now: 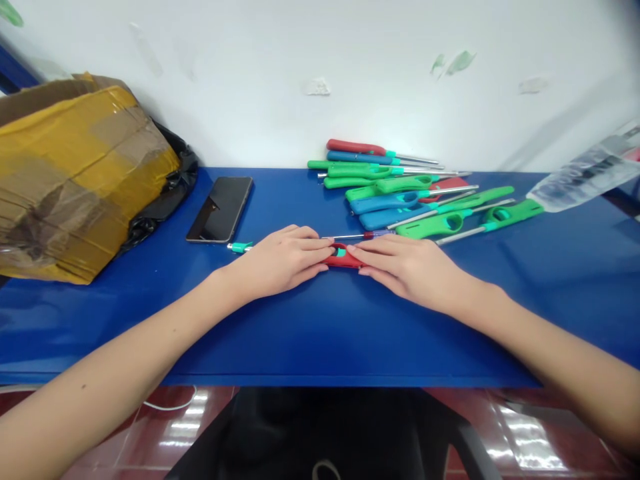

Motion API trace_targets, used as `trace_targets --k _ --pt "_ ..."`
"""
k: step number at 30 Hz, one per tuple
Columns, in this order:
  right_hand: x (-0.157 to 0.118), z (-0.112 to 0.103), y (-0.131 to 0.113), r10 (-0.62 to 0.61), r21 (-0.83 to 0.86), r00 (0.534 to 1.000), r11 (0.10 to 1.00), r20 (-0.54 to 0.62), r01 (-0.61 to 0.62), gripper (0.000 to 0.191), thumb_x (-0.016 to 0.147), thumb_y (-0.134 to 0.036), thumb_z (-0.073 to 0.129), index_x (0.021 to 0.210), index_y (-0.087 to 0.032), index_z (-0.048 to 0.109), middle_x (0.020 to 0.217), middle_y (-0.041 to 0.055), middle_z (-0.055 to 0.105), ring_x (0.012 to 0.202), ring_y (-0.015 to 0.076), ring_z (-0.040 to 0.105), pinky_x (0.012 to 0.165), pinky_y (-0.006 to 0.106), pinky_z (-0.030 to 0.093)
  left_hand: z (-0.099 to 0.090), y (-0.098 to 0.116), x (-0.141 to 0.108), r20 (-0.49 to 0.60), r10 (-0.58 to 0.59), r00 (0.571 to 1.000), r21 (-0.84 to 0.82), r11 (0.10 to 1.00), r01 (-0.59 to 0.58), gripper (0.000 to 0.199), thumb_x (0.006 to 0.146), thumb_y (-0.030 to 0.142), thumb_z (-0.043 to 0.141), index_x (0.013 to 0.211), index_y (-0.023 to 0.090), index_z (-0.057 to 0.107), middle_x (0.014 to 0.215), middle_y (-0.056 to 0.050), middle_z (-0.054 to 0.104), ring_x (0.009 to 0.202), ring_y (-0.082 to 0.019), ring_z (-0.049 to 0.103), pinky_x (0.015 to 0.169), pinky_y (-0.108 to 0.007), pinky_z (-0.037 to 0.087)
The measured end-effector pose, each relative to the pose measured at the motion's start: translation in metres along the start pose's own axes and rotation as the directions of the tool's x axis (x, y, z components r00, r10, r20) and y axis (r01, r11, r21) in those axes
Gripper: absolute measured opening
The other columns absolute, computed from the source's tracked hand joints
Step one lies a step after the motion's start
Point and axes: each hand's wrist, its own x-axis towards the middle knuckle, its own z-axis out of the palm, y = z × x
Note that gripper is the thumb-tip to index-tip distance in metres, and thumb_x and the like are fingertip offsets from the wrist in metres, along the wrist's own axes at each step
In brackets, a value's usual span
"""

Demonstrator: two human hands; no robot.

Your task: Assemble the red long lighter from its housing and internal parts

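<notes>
A red gas lighter casing lies on the blue table between my hands, a bit of green showing in its trigger opening. My left hand is closed on its left end, fingers together. My right hand grips the other end with thumb and fingers. Just behind the fingers rests a screwdriver with a thin metal shaft, its handle partly covered by my right hand. Beyond my left hand pokes out a small green piece with a metal tip; the hand hides the rest of it.
Several green, blue and red long-necked lighters are heaped at the back right. A black phone lies at the left, beside a taped cardboard box and black plastic. A clear plastic bag stands at the far right. A white wall closes off the back.
</notes>
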Motion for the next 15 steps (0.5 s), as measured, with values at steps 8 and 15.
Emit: trace_targets --k 8,15 --pt "0.0009 0.0008 0.0012 0.01 0.128 1.0 0.992 -0.014 -0.008 0.034 0.097 -0.022 0.049 0.127 -0.02 0.065 0.125 0.009 0.069 0.109 0.0259 0.066 0.1 0.046 0.052 0.0051 -0.0029 -0.0018 -0.088 -0.067 0.994 -0.216 0.975 0.046 0.029 0.096 0.026 0.055 0.121 0.021 0.068 0.124 -0.008 0.069 0.11 -0.023 0.062 0.097 -0.039 0.053" --pt "0.0012 0.0047 0.0008 0.057 0.255 0.996 0.966 -0.072 -0.037 0.032 0.097 -0.022 0.05 0.124 -0.022 0.068 0.125 0.0081 0.069 0.112 0.0235 0.066 0.101 0.042 0.052 0.0065 -0.0018 -0.0014 -0.137 -0.167 0.976 -0.355 0.929 0.109 0.024 0.089 0.024 0.064 0.11 0.022 0.074 0.118 -0.007 0.072 0.105 -0.021 0.065 0.092 -0.036 0.056"
